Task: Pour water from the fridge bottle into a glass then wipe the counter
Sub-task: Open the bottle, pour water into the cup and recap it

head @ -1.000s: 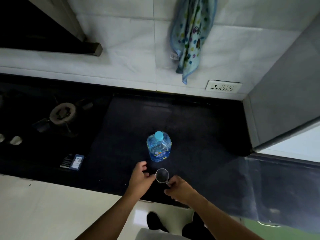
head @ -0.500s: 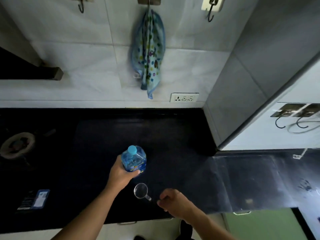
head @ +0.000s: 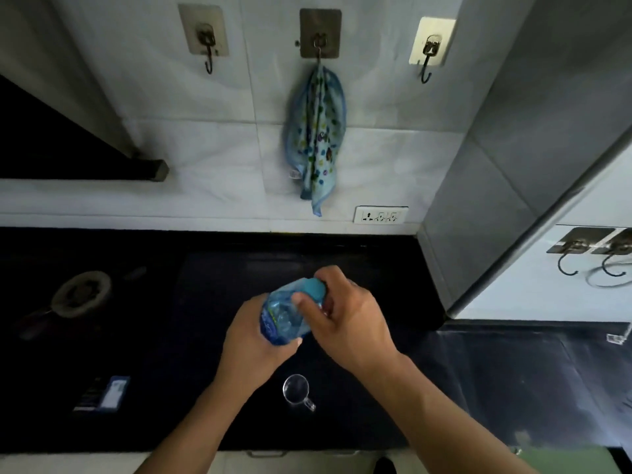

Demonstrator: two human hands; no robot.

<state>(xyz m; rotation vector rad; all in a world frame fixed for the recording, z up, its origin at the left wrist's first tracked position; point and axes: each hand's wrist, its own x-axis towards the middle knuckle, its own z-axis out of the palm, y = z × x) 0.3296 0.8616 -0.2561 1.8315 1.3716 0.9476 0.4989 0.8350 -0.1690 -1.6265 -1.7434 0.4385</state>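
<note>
Bottle [head: 287, 316] is held over the counter [head: 376, 422], left hand [head: 253, 350] round its body, right hand [head: 349, 323] on the cap [head: 314, 290]. Glass [head: 296, 390] stands on the counter before the hands. Cloth [head: 316, 138] hangs on the wall behind, socket [head: 380, 214] at its lower right. Burner [head: 82, 294] lies at far left.

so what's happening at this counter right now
A person seems to be opening a clear blue plastic water bottle. The left hand holds its body, tilted above the black counter, and the right hand grips the light blue cap, which is on. The small clear handled glass stands on the counter below, apparently empty. The blue patterned cloth hangs on the middle wall hook, untouched.
</note>
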